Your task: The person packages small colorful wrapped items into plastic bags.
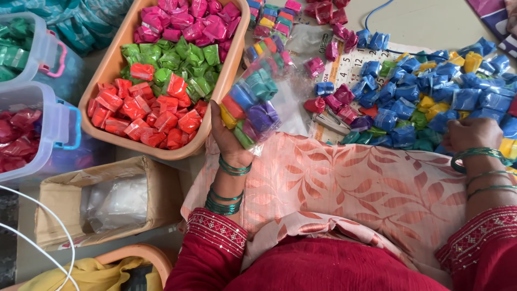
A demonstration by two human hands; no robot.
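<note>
Floor clutter: left hand [229,137] fingers grasp clear bag [252,105]; right hand [473,134] fingers curl, hidden among packets [409,108].

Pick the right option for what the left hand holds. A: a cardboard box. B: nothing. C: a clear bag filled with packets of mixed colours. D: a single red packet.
C: the left hand grips a clear bag of mixed-colour packets, raised beside the orange tub.

Orange tub [110,64] of red, green, pink packets; cardboard box [59,199], perhaps plastic bags inside.
</note>
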